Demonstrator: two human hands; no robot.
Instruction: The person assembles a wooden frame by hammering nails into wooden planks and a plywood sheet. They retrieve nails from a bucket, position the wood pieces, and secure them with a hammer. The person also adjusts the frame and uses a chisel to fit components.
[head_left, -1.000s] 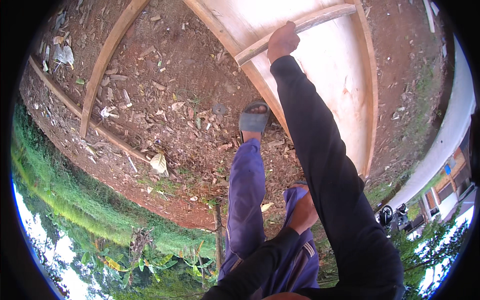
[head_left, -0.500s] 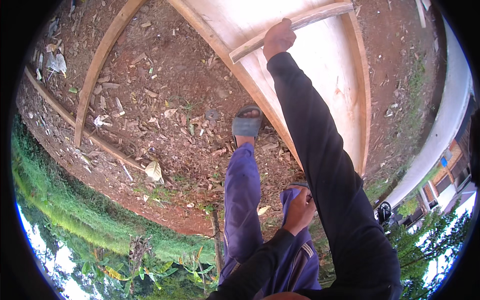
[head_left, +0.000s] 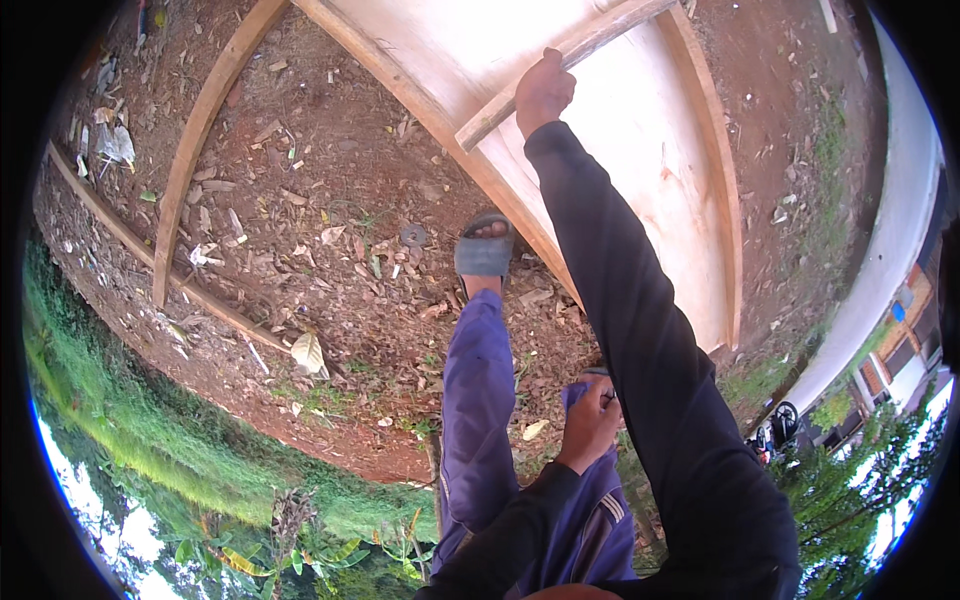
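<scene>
My right hand (head_left: 545, 92) is closed around a wooden strip (head_left: 600, 40), with the arm stretched far forward. The strip lies slantwise across a large pale panel (head_left: 660, 180) framed by wooden rails. Its left end rests over the left rail (head_left: 420, 95), and its other end reaches the right rail (head_left: 705, 90) near the picture's top edge. My left hand (head_left: 590, 425) is held close to my right leg, fingers curled. Something small and dark shows at its fingertips, too small to name. My sandalled foot (head_left: 484, 250) stands beside the left rail.
A curved-looking wooden beam (head_left: 195, 140) lies on the leaf-strewn soil to the left, meeting a second beam (head_left: 110, 215). A large dry leaf (head_left: 308, 353) and a flat disc (head_left: 413, 235) lie on the ground. Grass (head_left: 150, 410) borders the left; a pale road (head_left: 870, 240) runs right.
The strip has swung to a steeper slant across the panel, its left end now nearer me. My right hand has shifted slightly left and nearer. My left hand has moved little.
</scene>
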